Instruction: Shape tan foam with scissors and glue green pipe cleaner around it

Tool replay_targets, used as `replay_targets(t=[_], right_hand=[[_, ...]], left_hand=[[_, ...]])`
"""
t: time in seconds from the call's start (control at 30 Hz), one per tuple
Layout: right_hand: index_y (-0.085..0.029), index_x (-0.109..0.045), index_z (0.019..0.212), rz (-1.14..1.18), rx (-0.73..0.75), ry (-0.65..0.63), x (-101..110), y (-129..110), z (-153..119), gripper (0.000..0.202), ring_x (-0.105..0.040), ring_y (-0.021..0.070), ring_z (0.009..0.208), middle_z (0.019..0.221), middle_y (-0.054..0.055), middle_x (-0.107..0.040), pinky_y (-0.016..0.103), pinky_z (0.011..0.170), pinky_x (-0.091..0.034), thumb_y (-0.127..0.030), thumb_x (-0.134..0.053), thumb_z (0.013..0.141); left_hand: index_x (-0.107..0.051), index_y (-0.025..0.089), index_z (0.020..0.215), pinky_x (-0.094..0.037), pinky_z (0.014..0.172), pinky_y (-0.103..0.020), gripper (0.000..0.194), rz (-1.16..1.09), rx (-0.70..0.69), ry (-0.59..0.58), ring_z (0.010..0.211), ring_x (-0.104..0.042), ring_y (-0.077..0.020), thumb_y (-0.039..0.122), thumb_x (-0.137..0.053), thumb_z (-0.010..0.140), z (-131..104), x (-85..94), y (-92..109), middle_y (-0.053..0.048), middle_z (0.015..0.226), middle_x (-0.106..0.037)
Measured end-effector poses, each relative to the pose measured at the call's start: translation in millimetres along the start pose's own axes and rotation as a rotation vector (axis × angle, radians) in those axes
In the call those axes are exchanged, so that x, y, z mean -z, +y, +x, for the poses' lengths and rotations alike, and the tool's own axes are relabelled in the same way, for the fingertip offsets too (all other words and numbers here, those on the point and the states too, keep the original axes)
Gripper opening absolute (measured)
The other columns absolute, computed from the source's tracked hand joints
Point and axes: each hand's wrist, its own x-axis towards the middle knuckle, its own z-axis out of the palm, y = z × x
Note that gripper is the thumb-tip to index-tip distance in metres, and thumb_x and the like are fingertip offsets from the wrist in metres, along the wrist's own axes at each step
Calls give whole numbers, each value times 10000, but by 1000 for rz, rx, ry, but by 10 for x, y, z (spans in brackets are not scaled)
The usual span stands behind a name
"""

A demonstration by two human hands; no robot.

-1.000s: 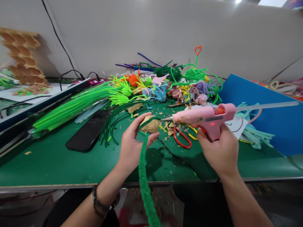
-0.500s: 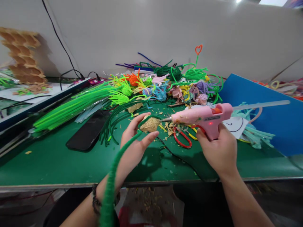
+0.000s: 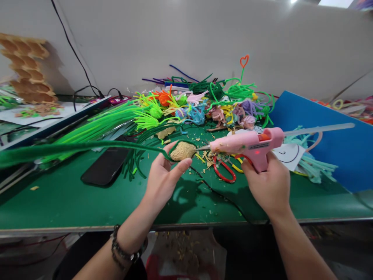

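My left hand (image 3: 164, 173) grips a tan, rough-surfaced lump (image 3: 183, 151) between thumb and fingers. A dark green fuzzy stem (image 3: 116, 144) runs round the lump's edge, and its long loose end stretches out to the left edge of the view. My right hand (image 3: 269, 182) is wrapped round the handle of a pink glue gun (image 3: 247, 143) with a red light showing. The metal nozzle is at the right side of the lump; whether it touches cannot be made out. A clear glue stick (image 3: 320, 128) sticks out of the gun's back.
Red-handled scissors (image 3: 224, 171) and tan scraps lie beyond my hands. A black phone (image 3: 105, 167) and bright green stems (image 3: 87, 128) are at the left. Coloured stem bundles (image 3: 195, 105) pile up at the back. A blue board (image 3: 323, 144) leans at the right.
The loose end of the green stem has swung from over my left forearm out to the left. My left hand has turned the lump slightly, and the glue gun has shifted a little left.
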Motion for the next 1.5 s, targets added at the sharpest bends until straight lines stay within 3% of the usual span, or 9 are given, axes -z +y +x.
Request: replay_targets(t=[0.37,0.67,0.87,1.0,1.13,1.33,1.5], right_hand=[[-209,-494,645,-19,0,-4,-20,16,-1,78,-315,101,388,447,-49,-381,252,401,-308,-286,-507,642],[-218,-449,610,18,51,-60,-31,10,-17,101,-316,93,390,445,-61,-371,239,397,-296,-297,-504,640],[-188,-512,728,67,-108,-38,-110,154,70,304,-376,109,412,461,-59,-417,251,420,-338,-442,-619,599],[-164,-523,929,-13,-134,-133,-220,378,129,344,-537,189,594,703,56,-589,306,535,-421,-439,-457,733],[-130,-492,1048,-103,-93,-240,-347,583,129,373,-580,270,875,955,165,-605,388,704,-449,-345,-330,790],[-126,-516,1080,-136,-53,-279,-409,687,131,382,-562,263,975,1050,170,-597,396,822,-429,-268,-333,777],[-88,-539,1079,-192,-86,-281,-362,653,152,423,-571,298,942,1024,189,-614,396,780,-441,-305,-393,746]], left_hand=[[-592,155,1014,-477,833,-292,469,-126,26,-69,917,-631,-199,372,-710,616,25,13,-25,-79,979,-685],[-621,161,948,-447,888,-297,381,-169,73,-33,960,-613,-189,383,-686,646,44,32,-66,-52,948,-691],[-624,162,943,-424,916,-311,374,-140,80,43,984,-604,-192,381,-685,647,94,75,-80,-52,991,-681],[-612,157,962,-440,882,-283,370,-110,55,58,950,-612,-166,358,-677,658,103,79,-89,-52,1012,-674],[-606,159,958,-447,855,-263,351,-93,35,67,922,-617,-155,342,-673,666,103,83,-67,-44,998,-676],[-605,156,946,-472,801,-289,418,133,-18,50,880,-625,-192,414,-687,627,94,99,-35,-59,947,-686],[-590,159,1035,-466,814,-342,492,595,-92,73,938,-609,-246,423,-671,628,72,137,-11,-74,993,-673]])
